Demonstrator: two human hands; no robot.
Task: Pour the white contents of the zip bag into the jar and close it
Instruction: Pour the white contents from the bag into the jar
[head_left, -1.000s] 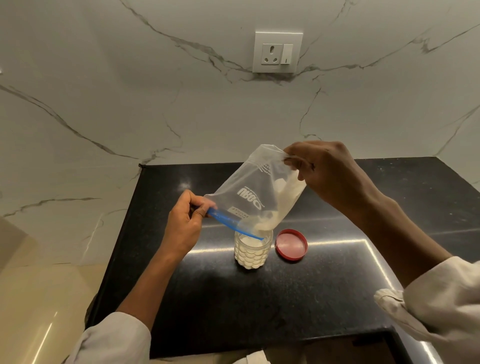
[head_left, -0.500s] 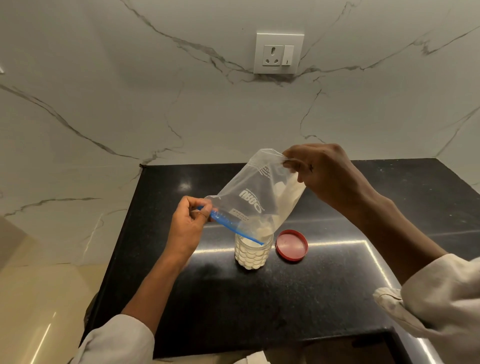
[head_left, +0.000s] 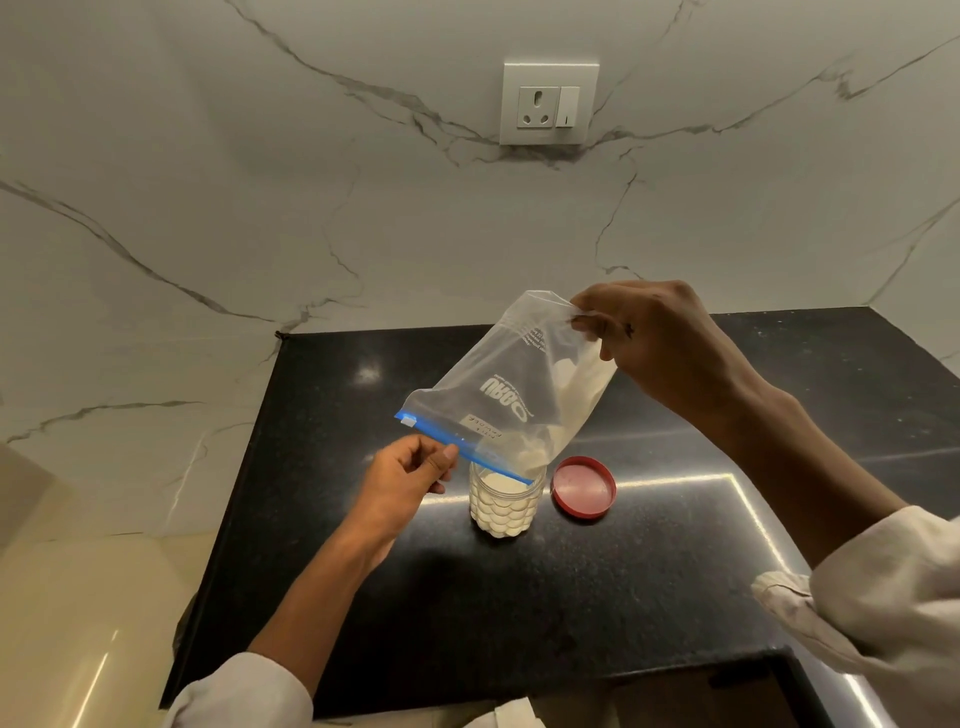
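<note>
Left hand (head_left: 402, 475) slid along zip bag (head_left: 511, 389) seal, pinching | right hand (head_left: 660, 345) grips bag bottom | jar (head_left: 504, 506) below

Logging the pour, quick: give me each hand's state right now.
Left hand: pinches the blue zip edge of the zip bag.
Right hand: grips the bag's raised bottom corner over the jar.

We see the jar (head_left: 501, 506) mid-counter (head_left: 363, 597), lid (head_left: 583, 487) just right of it, bag (head_left: 498, 384) tipped above.
</note>
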